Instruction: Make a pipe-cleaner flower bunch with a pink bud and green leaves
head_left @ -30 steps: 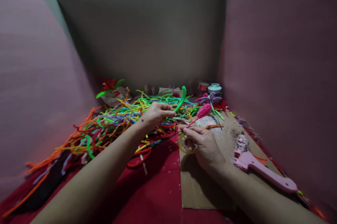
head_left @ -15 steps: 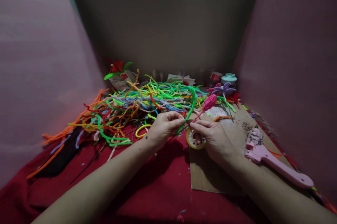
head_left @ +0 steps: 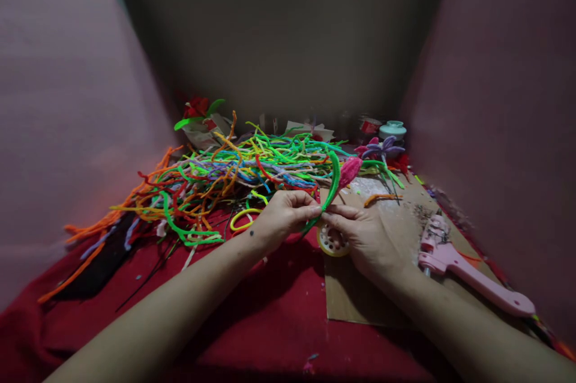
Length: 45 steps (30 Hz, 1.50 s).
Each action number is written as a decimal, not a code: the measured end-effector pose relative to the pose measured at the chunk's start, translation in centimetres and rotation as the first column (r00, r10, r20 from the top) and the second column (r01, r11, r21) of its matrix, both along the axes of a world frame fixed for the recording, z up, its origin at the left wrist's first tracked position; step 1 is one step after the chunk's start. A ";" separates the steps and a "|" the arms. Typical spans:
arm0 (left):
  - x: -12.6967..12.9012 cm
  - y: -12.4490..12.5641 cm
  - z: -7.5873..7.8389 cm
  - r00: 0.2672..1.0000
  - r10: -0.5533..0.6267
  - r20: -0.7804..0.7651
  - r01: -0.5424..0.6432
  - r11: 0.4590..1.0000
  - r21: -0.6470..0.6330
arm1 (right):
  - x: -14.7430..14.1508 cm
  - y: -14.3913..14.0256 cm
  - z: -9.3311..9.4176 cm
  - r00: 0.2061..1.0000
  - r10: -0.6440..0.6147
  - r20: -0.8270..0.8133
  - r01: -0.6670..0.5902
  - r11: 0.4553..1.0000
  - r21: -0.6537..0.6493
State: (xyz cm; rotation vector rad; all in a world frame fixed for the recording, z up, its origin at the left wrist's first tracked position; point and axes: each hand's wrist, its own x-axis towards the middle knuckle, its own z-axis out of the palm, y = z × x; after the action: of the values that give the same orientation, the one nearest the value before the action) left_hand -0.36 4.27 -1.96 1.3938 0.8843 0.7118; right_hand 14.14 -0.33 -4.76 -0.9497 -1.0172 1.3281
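Leaf [head_left: 334,179], curved green fuzz, pinched in your left hand [head_left: 284,215], plush pink bud [head_left: 350,171] pinched below by your right hand [head_left: 369,240], teal-topped jar [head_left: 392,130] behind.

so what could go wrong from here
The green pipe-cleaner leaf could slip or twist beside the pink bud, since the left hand pinches it only low down. The yellow-rimmed tape spool just below the fingers of the right hand might get in the way. The pink glue gun lies close to the right forearm and could be knocked.
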 end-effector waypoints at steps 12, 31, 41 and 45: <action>1.1 -0.7 -0.5 0.980 0.155 -0.125 -0.115 0.954 0.277 | 0.1 0.4 0.1 0.995 -0.059 -0.077 0.056 0.998 -0.035; 0.7 -0.8 -1.0 0.956 0.097 -0.276 0.081 0.818 0.570 | 0.2 0.7 -0.9 0.997 -0.071 -0.025 0.070 0.997 -0.012; 0.1 -1.3 -0.5 0.944 0.006 -0.330 0.185 0.818 0.545 | 0.0 0.4 0.2 0.993 -0.060 -0.106 0.054 0.997 -0.052; -0.4 -1.0 -0.2 0.916 -0.012 -0.400 0.271 0.755 0.597 | 0.1 0.4 0.3 0.998 -0.039 -0.046 0.036 0.998 -0.057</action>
State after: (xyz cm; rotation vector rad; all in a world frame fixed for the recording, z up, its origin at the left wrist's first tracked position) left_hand -0.80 3.25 -2.17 2.2593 0.8401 0.6657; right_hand 14.22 0.11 -4.44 -0.9708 -0.9262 1.3476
